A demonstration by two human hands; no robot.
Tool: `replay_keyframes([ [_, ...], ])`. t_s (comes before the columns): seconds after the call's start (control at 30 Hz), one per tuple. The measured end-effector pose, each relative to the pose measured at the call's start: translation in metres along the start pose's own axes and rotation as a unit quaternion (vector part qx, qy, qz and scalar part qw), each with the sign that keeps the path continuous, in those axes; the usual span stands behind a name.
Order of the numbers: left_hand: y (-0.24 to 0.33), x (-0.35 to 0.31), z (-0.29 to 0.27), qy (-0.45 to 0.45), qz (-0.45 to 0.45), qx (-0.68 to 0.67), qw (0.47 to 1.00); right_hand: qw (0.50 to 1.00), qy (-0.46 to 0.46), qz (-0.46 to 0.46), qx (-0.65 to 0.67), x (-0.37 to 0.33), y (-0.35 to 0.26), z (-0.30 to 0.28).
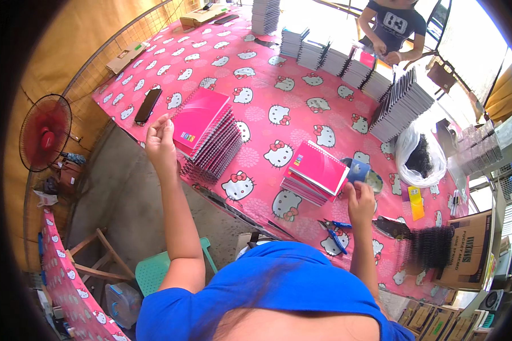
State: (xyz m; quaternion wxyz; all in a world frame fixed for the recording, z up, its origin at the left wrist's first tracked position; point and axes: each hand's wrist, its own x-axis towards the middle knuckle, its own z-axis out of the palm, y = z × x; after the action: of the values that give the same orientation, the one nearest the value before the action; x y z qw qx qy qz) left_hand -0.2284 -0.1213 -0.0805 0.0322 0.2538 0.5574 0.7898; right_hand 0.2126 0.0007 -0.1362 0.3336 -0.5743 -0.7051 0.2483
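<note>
My left hand (162, 142) is beside the left edge of a tall stack of pink spiral notebooks (202, 116). Its fingers are curled together near the top cover; whether they pinch anything does not show. Off to the right, a shorter stack of pink notebooks (318, 167) lies on the table. My right hand (361, 202) hovers by that stack's right corner, its thumb and fingers slightly apart and nothing visible between them. Just past the right fingertips is a blue round object (358, 170), partly hidden. Blue-handled pliers (334, 234) rest closer to my body.
Several notebook stacks (335, 59) line the far side, where another person (395, 25) stands. A white plastic bag (421, 156) with black contents, black spiral coils (429, 250) and a cardboard box (466, 250) are at the right. A phone (148, 107) lies near the left edge.
</note>
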Motion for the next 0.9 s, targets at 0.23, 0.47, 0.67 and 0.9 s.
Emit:
replay_keyframes([
  [0.23,0.081,-0.029,0.029,-0.033,0.175,0.147,0.973,0.992,-0.1,0.046,0.062,0.052,0.006,0.023],
  [0.47,0.085,-0.125,0.142,-0.303,-0.051,-0.045,0.95,0.996,-0.001,-0.057,0.073,0.05,-0.001,0.0],
  [0.67,-0.023,-0.178,0.168,-0.436,0.055,0.083,0.894,0.928,-0.025,-0.089,0.361,0.026,0.008,0.06],
  [0.9,0.028,-0.193,0.197,-0.411,0.279,0.26,0.828,0.962,-0.07,-0.047,0.26,0.013,-0.023,0.029],
])
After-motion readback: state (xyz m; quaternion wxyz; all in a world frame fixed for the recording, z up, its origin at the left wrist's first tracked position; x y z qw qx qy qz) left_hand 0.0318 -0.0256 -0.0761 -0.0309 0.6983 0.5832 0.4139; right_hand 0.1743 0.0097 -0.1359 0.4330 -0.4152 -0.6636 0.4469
